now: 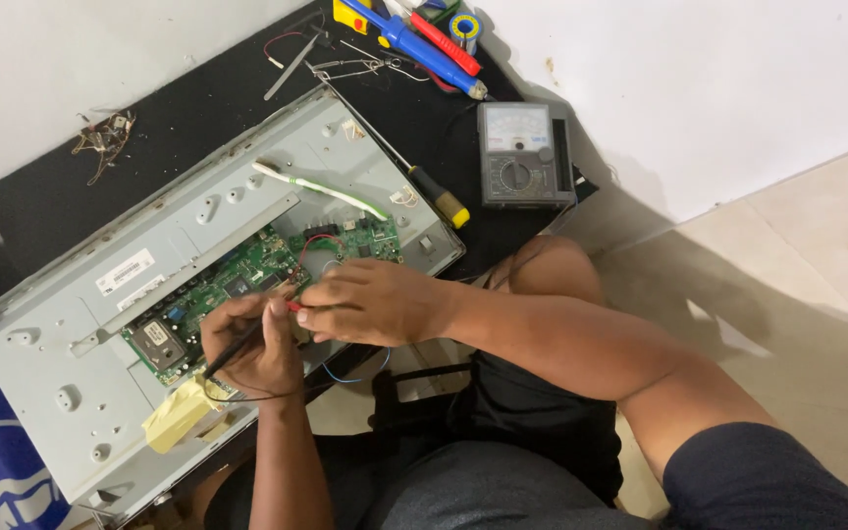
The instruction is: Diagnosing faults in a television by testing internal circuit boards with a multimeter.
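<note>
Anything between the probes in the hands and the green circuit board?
Nothing visible. The left hand holds a black probe and the right hand a red one, both directly over the green circuit board. The right hand hides the tips, so contact cannot be confirmed.

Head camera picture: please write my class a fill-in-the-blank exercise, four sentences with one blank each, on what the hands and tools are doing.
1. Both hands work over a circuit board whose colour is ____.
2. The left hand holds a thin probe coloured ____.
3. The right hand pinches a probe tip coloured ____.
4. The analog meter lies on a mat coloured ____.

Missing words: green; black; red; black.
</note>
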